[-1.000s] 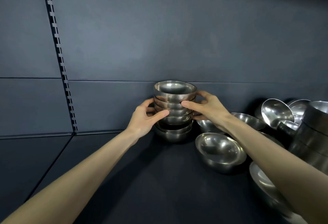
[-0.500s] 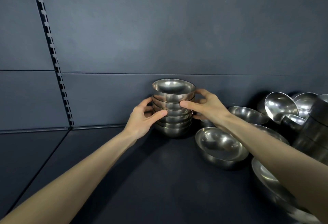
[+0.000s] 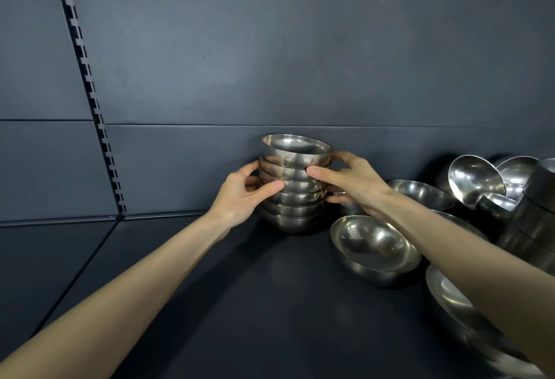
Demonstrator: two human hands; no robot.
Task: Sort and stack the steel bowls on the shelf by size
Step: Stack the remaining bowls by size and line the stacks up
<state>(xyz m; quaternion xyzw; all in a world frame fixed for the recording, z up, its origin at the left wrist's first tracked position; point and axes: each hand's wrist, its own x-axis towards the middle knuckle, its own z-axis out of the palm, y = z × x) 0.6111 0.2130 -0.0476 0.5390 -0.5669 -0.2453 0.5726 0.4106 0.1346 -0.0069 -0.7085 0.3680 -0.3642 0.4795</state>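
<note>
Presently our left hand [image 3: 240, 197] and right hand [image 3: 353, 182], fingers [image 3: 271, 187] curled, grip the bowl stack [image 3: 292, 201] standing at the shelf [image 3: 240, 288] back (top bowl [image 3: 297, 150] tilted). Next, we judge: square it, then fetch the loose bowl [image 3: 375, 245].

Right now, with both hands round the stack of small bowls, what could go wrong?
1. The top bowl looks tilted on the stack. A nudge from the left hand or right hand could slide it off.
2. The right forearm passes close above a loose bowl. Pulling back may knock it into the other bowls lying beside it.
</note>
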